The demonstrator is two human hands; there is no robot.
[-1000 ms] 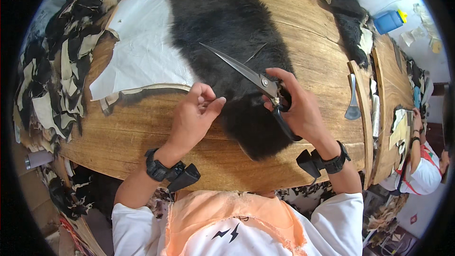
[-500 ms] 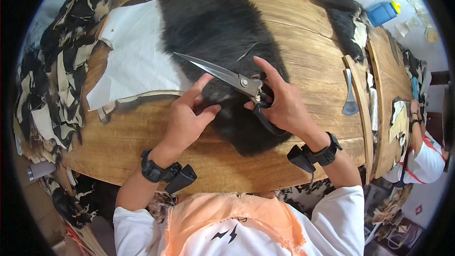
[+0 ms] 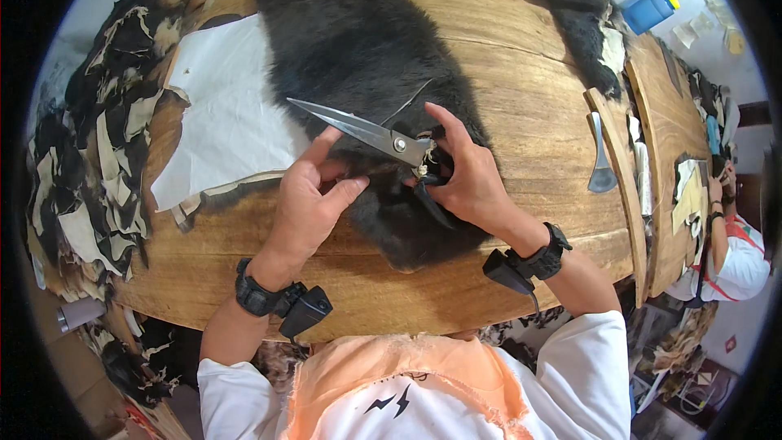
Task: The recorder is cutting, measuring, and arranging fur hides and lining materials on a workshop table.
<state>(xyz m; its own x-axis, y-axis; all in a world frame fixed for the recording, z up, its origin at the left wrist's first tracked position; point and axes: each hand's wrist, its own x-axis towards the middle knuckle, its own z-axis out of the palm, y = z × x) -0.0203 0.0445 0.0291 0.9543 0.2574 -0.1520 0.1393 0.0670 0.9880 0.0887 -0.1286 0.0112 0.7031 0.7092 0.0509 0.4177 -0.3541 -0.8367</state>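
Note:
A black fur pelt (image 3: 358, 24) lies across the wooden table in front of me. My right hand (image 3: 472, 179) is closed round the black handles of large metal scissors (image 3: 358, 130), held over the pelt. Their blades point to the far left and look closed together. My left hand (image 3: 305, 204) is beside the blades, thumb and index finger apart; the index fingertip is close to the lower blade edge, and whether it touches cannot be told. A thin pale sliver (image 3: 409, 101) rests on the fur. A white hide piece (image 3: 224, 106) lies left of the pelt, partly under it.
Black and cream fur scraps (image 3: 94, 155) are heaped along the left edge. A grey spoon-shaped tool (image 3: 601, 167) lies by a wooden strip (image 3: 617, 187) on the right. Another fur piece (image 3: 582, 28) and a blue container (image 3: 649, 11) are at far right. A co-worker (image 3: 733, 253) stands beyond.
Both hands and the scissors have shifted slightly left. My grip on the scissors is unchanged. The whole scene has shifted a little as my head moved.

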